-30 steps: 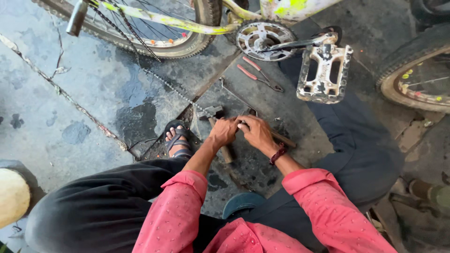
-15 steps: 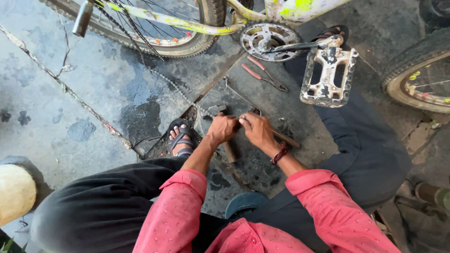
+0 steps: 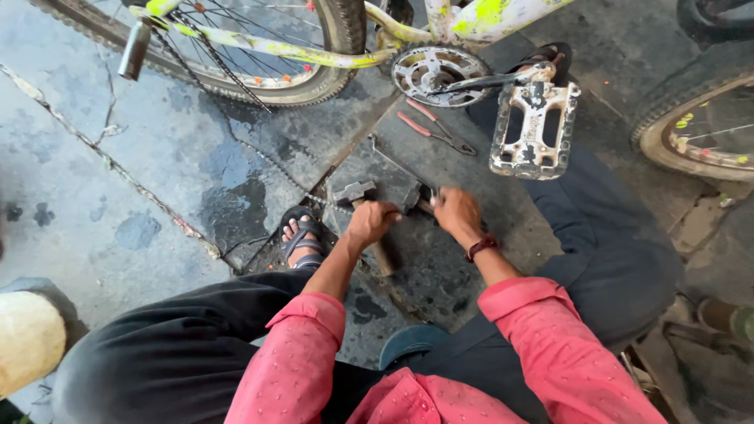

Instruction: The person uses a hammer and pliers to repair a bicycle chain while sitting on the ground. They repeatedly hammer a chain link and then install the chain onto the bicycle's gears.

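At about nine o'clock from the hands, a sandalled foot (image 3: 302, 238) rested on the dark wet floor (image 3: 157, 157), and the bicycle chain (image 3: 259, 145) ran from it up toward eleven o'clock. The left hand (image 3: 371, 222) was closed tightly around the wooden handle of a hammer (image 3: 363, 206), whose metal head lay on the stone slab (image 3: 463, 169) at ten o'clock of the fist. The right hand (image 3: 457, 210), just at three o'clock, had its fingers curled on a small thing I cannot identify, with red-handled pliers (image 3: 433, 127) and a pedal (image 3: 534, 129) at twelve and one o'clock.

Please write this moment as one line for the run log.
left hand: grips hammer | right hand: holds small part, unclear | chain: on floor | pliers: beside pedal
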